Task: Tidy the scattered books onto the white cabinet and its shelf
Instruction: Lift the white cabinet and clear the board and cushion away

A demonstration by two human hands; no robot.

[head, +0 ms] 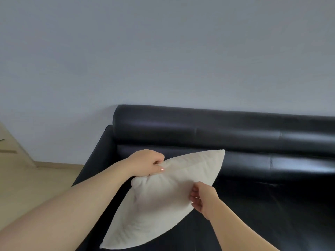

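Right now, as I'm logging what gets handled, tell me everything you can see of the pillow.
The pillow is cream-white, soft and plump, its seamed edges tapering to pointed corners. It tilts diagonally over the black sofa, one corner up right, another down left. The left hand grips its upper edge, bunching the fabric; the right hand pinches its right edge. Whether it touches the sofa is unclear.

A cream cushion (159,200) tilts above the black leather sofa (253,142).

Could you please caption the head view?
Left hand and right hand grip a cream cushion at a black sofa.
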